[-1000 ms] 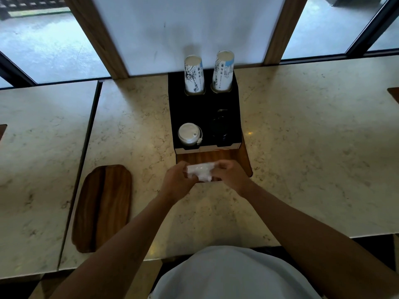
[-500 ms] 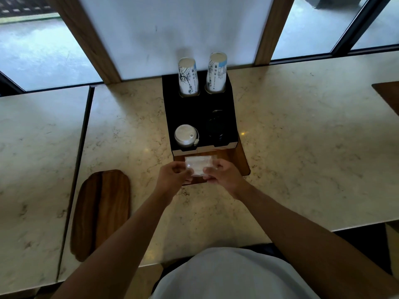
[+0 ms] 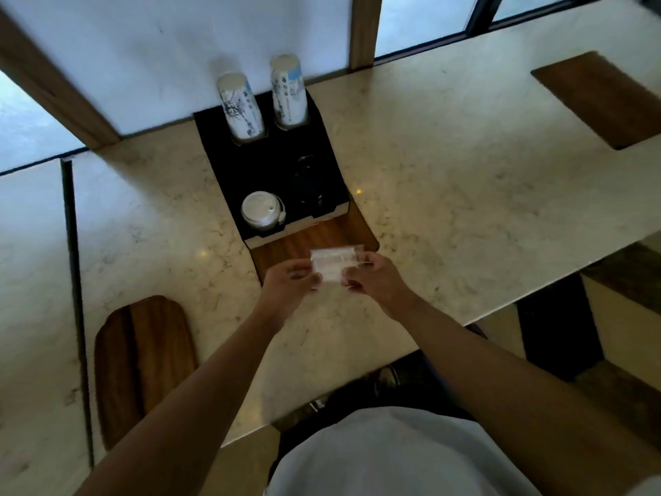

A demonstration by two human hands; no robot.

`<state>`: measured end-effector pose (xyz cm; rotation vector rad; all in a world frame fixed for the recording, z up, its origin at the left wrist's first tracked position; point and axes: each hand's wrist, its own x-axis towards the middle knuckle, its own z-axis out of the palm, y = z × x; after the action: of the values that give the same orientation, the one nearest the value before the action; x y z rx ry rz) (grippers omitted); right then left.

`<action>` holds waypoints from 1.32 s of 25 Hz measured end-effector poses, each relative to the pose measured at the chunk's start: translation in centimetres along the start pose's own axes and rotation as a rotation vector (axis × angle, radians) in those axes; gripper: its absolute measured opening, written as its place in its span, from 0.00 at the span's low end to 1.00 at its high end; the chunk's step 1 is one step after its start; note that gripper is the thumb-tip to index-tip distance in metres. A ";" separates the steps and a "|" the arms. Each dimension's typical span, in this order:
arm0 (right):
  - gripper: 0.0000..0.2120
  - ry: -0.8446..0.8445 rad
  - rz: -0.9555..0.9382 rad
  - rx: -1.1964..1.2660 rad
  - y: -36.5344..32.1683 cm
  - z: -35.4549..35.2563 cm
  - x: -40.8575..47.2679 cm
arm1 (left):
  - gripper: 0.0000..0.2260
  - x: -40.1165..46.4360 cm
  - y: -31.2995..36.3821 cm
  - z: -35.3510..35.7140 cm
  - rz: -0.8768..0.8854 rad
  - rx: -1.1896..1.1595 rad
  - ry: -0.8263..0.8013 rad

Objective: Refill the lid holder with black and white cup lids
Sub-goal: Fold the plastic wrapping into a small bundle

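Hands: left hand (image 3: 291,281) and right hand (image 3: 372,277), fingers of both grasping one clear crinkled plastic wrapper (image 3: 334,263) above the worktop (image 3: 465,195).
White lids: one stack (image 3: 259,211), black lid holder (image 3: 264,162) front-left slot.
Black lids: dark, count unclear (image 3: 309,187).
Paper cup stacks: two (image 3: 240,107).

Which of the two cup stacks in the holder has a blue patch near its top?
The right cup stack; the left cup stack shows none.
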<state>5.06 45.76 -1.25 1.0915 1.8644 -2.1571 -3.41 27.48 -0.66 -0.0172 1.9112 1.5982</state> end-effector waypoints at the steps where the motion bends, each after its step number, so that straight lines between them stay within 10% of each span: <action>1: 0.23 0.014 0.002 0.027 0.2 -0.8 -0.4 | 0.10 0.1 0.0 0.7 -0.008 0.010 -0.010; 33: 0.14 0.748 0.084 0.574 18.3 -34.9 -19.8 | 0.14 -10.8 -1.0 43.7 -0.172 0.469 -0.738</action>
<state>44.58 64.89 -5.43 2.2949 1.3164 -2.5110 25.56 61.94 1.10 0.5166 1.5752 0.8334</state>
